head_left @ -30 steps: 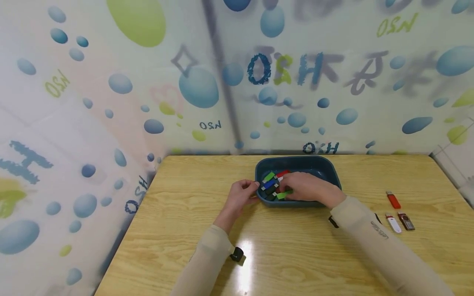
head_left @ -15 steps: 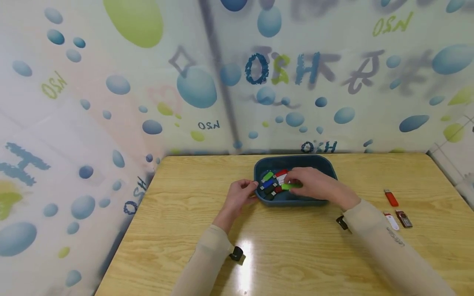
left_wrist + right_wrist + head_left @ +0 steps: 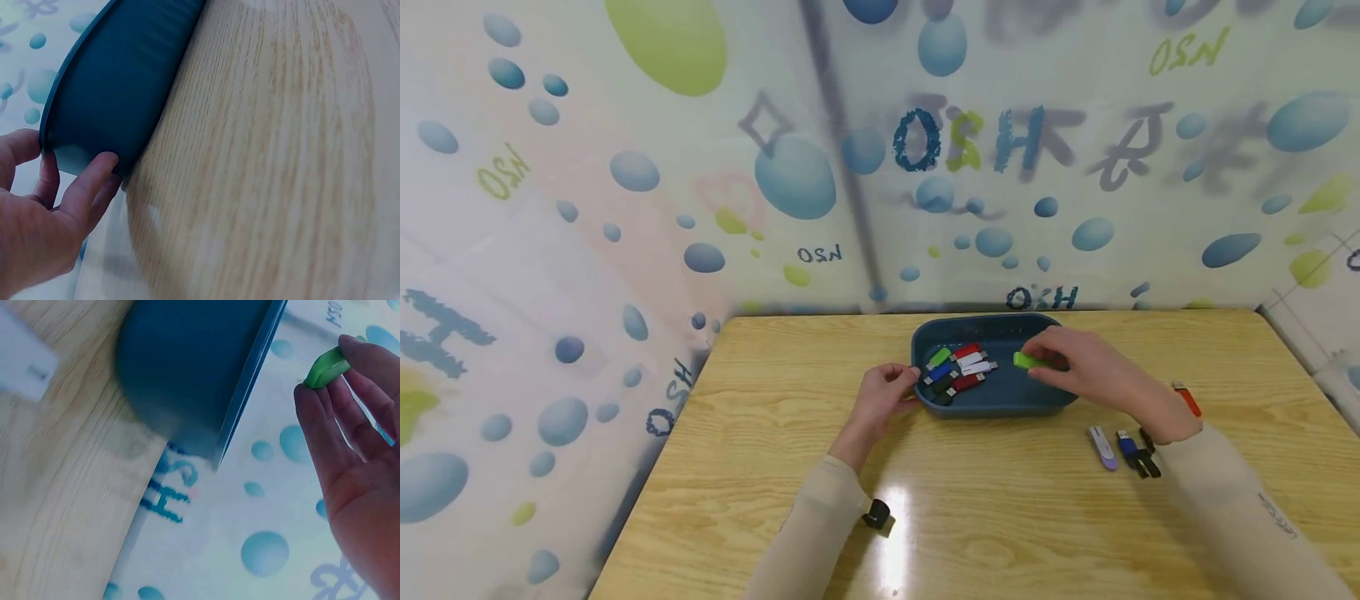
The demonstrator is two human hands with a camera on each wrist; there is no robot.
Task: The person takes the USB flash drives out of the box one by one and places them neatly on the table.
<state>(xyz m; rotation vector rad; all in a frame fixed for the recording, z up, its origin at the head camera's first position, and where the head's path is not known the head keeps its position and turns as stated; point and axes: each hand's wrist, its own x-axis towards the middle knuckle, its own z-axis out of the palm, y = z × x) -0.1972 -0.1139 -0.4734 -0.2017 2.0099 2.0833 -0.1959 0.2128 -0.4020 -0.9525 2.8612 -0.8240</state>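
Note:
My right hand (image 3: 1086,364) pinches a bright green USB stick (image 3: 1024,361) over the right part of a dark blue-green bin (image 3: 992,410). In the right wrist view the green stick (image 3: 328,366) sits between thumb and fingertips, above the bin's rim. My left hand (image 3: 882,396) holds the bin's left end, with thumb and a finger pinching the rim; in the left wrist view other fingertips lie against the bin's wall (image 3: 106,87). Inside, at the left, lie several USB sticks: a green one (image 3: 938,358), a blue one (image 3: 941,372), a dark red one (image 3: 967,382), and white, red and black ones.
On the wooden table (image 3: 760,467), right of the bin, lie a white and purple USB stick (image 3: 1102,448), a blue one (image 3: 1127,446) beside black ones, and a red one (image 3: 1187,400) partly behind the right forearm. A patterned wall (image 3: 820,275) borders the table's back edge.
My right hand has lifted the green USB stick from the pile and moved right with it, uncovering the white and dark red sticks. The left hand has stayed at the bin's end.

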